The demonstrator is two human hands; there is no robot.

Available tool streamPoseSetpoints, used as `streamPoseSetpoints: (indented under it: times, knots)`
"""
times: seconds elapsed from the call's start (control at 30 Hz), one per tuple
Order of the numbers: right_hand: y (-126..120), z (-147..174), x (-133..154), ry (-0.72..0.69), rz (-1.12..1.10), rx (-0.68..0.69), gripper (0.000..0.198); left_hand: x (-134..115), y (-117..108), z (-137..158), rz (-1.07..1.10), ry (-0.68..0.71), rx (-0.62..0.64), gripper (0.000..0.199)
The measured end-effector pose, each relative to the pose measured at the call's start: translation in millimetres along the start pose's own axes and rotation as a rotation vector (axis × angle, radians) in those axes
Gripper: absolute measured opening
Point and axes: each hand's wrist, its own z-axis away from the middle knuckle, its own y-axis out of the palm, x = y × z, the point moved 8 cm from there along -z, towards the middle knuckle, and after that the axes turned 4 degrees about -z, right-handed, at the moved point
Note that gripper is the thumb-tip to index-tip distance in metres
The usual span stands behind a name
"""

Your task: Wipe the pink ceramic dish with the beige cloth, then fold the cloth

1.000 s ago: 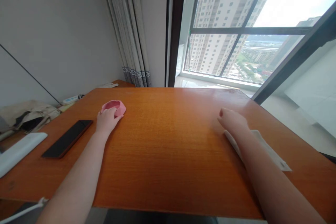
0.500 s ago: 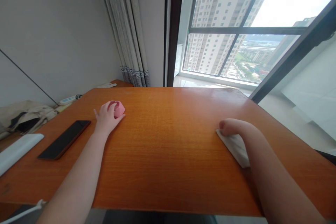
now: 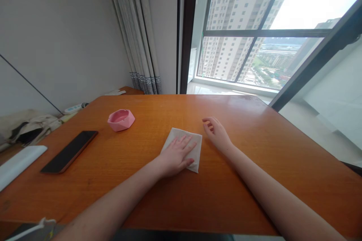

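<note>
Left hand (image 3: 175, 156) is laid flat on the folded white cloth (image 3: 197, 151), fingers spread, nothing gripped; cloth's far edge and right side are left uncovered. Right hand (image 3: 215, 131) is held loosely half-curled and empty, just right of the cloth; whether the table (image 3: 152, 113) is touched there can't be told. Main risk: cloth could be bunched or skewed if pushed sideways, since it appears to be held by pressure alone. Its near right corner could be folded under, being unpinned. Fingers could be bumped if both hands were brought to one edge. Pink dish (image 3: 121, 124), ahead-left of the left hand, could be knocked by an overlong sweep; dark phone (image 3: 70, 151), farther left, could be nudged likewise.
</note>
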Motion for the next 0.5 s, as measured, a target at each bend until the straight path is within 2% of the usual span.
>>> streamPoseSetpoints:
  times: [0.1,0.2,0.33,0.5]
  knots:
    - [5,-1,-22,0.038,-0.014,0.019,0.020,16,10,10,-0.047,-0.110,0.113,0.062]
    - [19,2,-26,0.023,0.036,0.089,0.021,35,6,38,-0.040,-0.187,0.132,0.061]
    - [35,11,-12,-0.073,0.230,0.186,0.026,76,-12,99,-0.003,-0.303,0.081,0.057]
    - [42,15,-5,-0.094,0.414,0.218,0.035,143,-37,179,0.033,-0.598,-0.024,0.042]
